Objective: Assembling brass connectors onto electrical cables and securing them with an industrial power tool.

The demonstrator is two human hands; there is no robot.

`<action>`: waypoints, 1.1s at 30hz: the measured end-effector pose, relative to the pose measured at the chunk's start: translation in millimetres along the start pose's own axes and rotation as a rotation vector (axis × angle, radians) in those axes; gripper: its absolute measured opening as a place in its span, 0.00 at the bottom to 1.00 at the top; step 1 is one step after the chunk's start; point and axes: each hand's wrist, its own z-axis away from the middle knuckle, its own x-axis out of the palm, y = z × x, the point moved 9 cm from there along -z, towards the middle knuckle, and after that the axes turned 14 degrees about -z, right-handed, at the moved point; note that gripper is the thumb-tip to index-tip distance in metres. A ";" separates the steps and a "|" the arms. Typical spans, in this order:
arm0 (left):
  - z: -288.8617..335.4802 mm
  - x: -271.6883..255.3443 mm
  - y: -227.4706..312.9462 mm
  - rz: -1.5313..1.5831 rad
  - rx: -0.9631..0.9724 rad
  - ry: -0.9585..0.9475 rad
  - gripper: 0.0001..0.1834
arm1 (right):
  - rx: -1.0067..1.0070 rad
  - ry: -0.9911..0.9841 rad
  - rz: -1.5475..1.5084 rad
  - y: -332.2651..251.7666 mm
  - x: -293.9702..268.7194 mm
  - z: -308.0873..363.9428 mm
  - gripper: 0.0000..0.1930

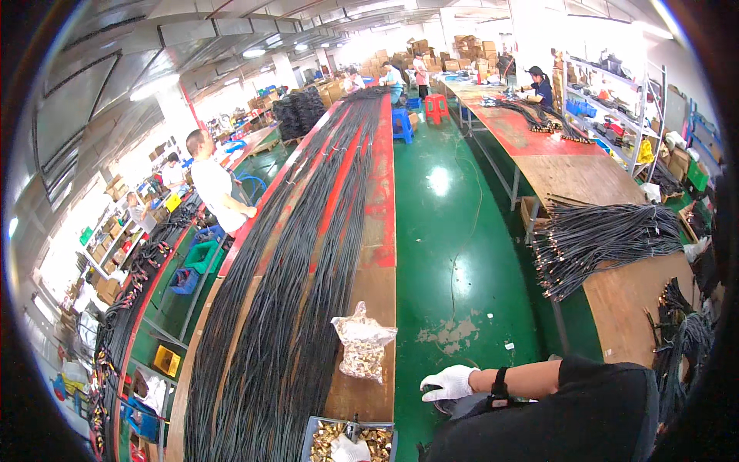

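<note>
My right hand (450, 383), in a white glove with a dark band on the wrist, hangs over the aisle beside the table. Its fingers curl round something dark that I cannot make out. At the lower edge, my left hand (350, 450), also white-gloved, is partly cut off over a grey bin (309, 440) of brass fittings (377, 442). Its fingers look closed by a small dark metal piece (352, 428); what they hold is unclear. A clear plastic bag of brass fittings (363, 343) rests behind the bin. Long black cables (289, 331) lie in bundles along the table.
The long red and wooden table (377, 277) runs away from me. Across the green-floored aisle (443, 262), another bench (570, 181) carries a cable stack (608, 242). Blue (402, 125) and red stools (436, 108) stand farther off. A person in white (219, 189) stands left; others work farther away.
</note>
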 end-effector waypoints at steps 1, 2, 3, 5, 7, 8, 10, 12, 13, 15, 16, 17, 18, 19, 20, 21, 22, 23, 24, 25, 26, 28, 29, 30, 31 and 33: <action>-0.7 1.2 -2.0 0.000 -0.001 0.006 0.28 | -0.001 -0.005 0.002 -0.6 1.5 0.5 0.31; -1.4 5.4 -4.0 -0.007 0.000 -0.024 0.28 | -0.006 -0.003 0.003 -0.1 2.5 -0.4 0.31; -2.2 9.7 -5.8 -0.014 0.000 -0.053 0.29 | -0.020 0.038 -0.020 -0.1 -0.1 -1.8 0.32; -5.6 16.0 -10.6 -0.007 -0.002 -0.089 0.30 | -0.032 0.084 -0.049 0.1 -3.9 -2.2 0.33; -10.6 11.2 -6.7 0.096 0.022 -0.092 0.32 | -0.052 0.076 -0.055 -3.8 -10.7 -1.0 0.32; -11.6 11.0 -6.7 0.099 0.001 -0.131 0.33 | -0.048 0.091 -0.043 -4.5 -14.8 2.0 0.30; -11.3 14.4 -16.0 0.112 -0.017 -0.156 0.33 | -0.057 0.093 -0.051 -7.9 -17.8 4.3 0.30; -11.5 12.1 -18.1 0.130 -0.038 -0.161 0.35 | -0.061 0.102 -0.059 -3.9 -19.1 5.8 0.30; -13.3 10.7 -17.4 0.130 -0.037 -0.159 0.35 | -0.059 0.112 -0.051 0.9 -19.1 5.2 0.30; -18.2 -17.2 -11.2 0.056 0.049 0.101 0.37 | -0.057 0.119 -0.041 3.8 -19.9 4.9 0.30; -27.0 -17.9 -10.5 0.278 0.088 0.039 0.41 | -0.050 0.124 -0.060 3.7 -21.7 5.5 0.31; -32.4 -17.9 -12.1 0.079 0.055 0.002 0.44 | -0.045 0.129 -0.078 3.0 -24.3 5.5 0.32; -35.2 -21.3 -14.4 0.121 0.031 -0.013 0.45 | -0.045 0.122 -0.077 1.3 -24.6 4.6 0.32; -37.8 -22.0 -19.0 0.163 0.006 -0.027 0.45 | -0.036 0.128 -0.076 -0.6 -26.4 2.8 0.34; -40.8 -26.0 -20.1 0.209 0.028 0.015 0.45 | -0.028 0.134 -0.076 -3.0 -29.0 0.3 0.35; -41.3 -47.1 -10.8 0.262 -0.029 -0.095 0.47 | -0.022 0.130 -0.077 -7.0 -32.8 -0.8 0.35; -38.8 -54.5 -11.5 0.295 -0.061 -0.129 0.47 | -0.029 0.104 -0.054 -20.1 -34.5 -0.8 0.36; -36.0 -55.2 -15.2 0.326 -0.090 -0.163 0.47 | -0.034 0.079 -0.033 -30.4 -35.9 -1.3 0.37; -42.8 -63.3 -15.8 0.495 -0.108 -0.073 0.21 | -0.060 0.068 -0.020 -39.0 -36.4 -2.6 0.36; -38.8 -64.5 -16.5 0.495 -0.116 -0.076 0.21 | -0.059 0.059 -0.019 -43.8 -36.4 -5.6 0.36; -34.8 -58.9 -11.5 0.500 -0.096 -0.173 0.31 | -0.076 0.040 0.001 -49.8 -35.0 -8.8 0.35; -17.7 -101.5 18.3 0.530 -0.062 -0.238 0.35 | -0.094 0.003 0.039 -58.2 -30.1 -15.7 0.34; -8.0 -126.7 33.1 0.661 0.007 -0.182 0.27 | -0.096 -0.007 0.040 -59.5 -26.4 -19.6 0.34; -2.1 -109.5 27.8 0.681 -0.006 -0.149 0.26 | -0.144 -0.008 0.053 -66.2 -22.8 -22.9 0.34; 0.4 -83.1 20.5 0.700 -0.015 -0.118 0.24 | -0.189 -0.006 0.065 -73.0 -19.5 -24.3 0.35; 9.0 -84.6 28.1 0.659 0.053 -0.114 0.22 | -0.207 -0.024 0.055 -79.9 -15.0 -27.3 0.34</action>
